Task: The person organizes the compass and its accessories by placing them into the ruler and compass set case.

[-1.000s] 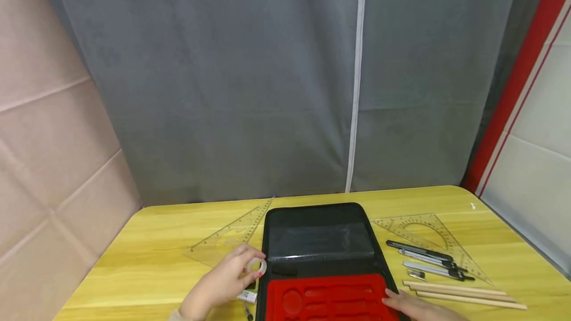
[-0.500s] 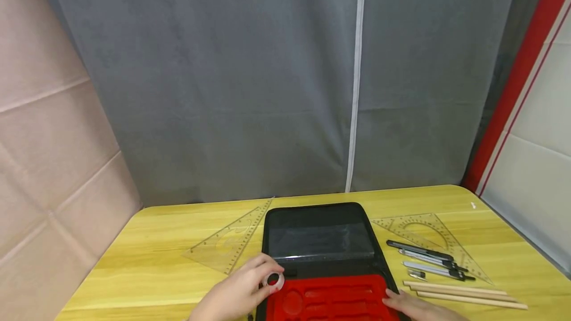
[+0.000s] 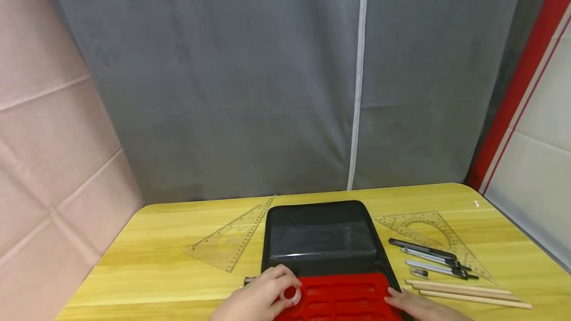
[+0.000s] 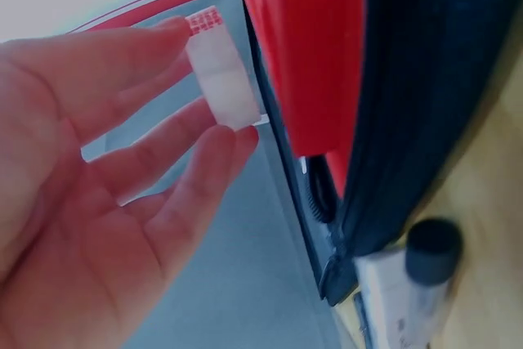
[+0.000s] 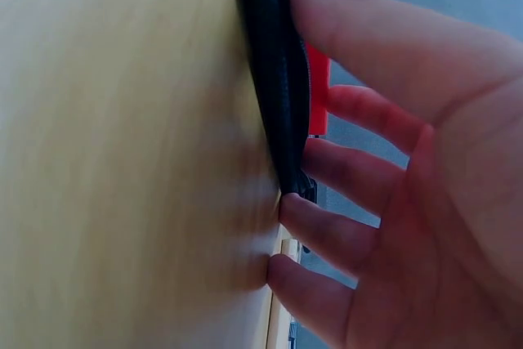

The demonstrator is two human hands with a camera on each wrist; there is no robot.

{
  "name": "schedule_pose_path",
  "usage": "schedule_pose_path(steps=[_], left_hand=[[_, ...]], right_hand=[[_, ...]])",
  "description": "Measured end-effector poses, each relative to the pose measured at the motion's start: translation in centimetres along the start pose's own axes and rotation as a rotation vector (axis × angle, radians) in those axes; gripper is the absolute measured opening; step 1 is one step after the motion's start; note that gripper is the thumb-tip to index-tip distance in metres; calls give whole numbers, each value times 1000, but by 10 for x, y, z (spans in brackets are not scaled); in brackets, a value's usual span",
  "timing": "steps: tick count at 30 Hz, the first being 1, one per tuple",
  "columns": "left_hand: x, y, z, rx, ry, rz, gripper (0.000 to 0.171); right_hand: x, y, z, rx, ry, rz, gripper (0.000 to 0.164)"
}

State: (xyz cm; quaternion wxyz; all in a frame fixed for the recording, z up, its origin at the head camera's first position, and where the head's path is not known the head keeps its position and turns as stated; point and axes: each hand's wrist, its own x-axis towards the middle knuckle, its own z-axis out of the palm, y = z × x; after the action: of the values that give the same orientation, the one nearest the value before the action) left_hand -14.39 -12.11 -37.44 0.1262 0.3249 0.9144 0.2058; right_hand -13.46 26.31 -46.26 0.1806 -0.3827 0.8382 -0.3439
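In the head view my left hand [image 3: 260, 297] pinches a small roll of tape [image 4: 225, 79] by its edges, between thumb and fingers. The roll is whitish, with a red grid pattern at one end. It is over the left part of a red moulded tray [image 3: 348, 292], which sits in an open black zip case [image 3: 323, 264]. My right hand [image 3: 421, 306] rests at the case's right edge. Its fingertips touch the tray and rim, with the fingers mostly extended. The near parts of tray and case are cut off by the frame.
Clear set squares lie left [image 3: 223, 249] and right [image 3: 464, 251] of the case. Right of it are a black-handled tool [image 3: 421, 249], compasses [image 3: 439, 268], a small lead container [image 3: 419, 273] and wooden sticks [image 3: 468, 295]. A black-capped white item [image 4: 404, 284] lies beside the case's left side.
My left hand has carried the tape roll rightward and nearer, from beside the case's left edge to over the red tray. My right hand has stayed at the case's right edge.
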Motion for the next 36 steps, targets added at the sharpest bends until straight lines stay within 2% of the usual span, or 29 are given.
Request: schedule_pose_path(steps=[3, 7, 13, 22, 29, 36], left_hand=[[2, 0, 3, 11, -2, 30, 22], [5, -1, 7, 17, -21, 55, 23], [6, -2, 11, 32, -34, 54, 24], [8, -1, 12, 62, -19, 80, 23], [8, 0, 15, 72, 1, 119, 12], [9, 2, 16, 66, 5, 88, 14]], right_hand=[[0, -1, 1, -29, 17, 10, 48], [0, 0, 1, -34, 18, -26, 48], [1, 0, 1, -26, 14, -38, 48], [1, -2, 1, -37, 23, -31, 48], [2, -1, 1, -12, 8, -31, 48], [2, 1, 0, 14, -4, -27, 49]])
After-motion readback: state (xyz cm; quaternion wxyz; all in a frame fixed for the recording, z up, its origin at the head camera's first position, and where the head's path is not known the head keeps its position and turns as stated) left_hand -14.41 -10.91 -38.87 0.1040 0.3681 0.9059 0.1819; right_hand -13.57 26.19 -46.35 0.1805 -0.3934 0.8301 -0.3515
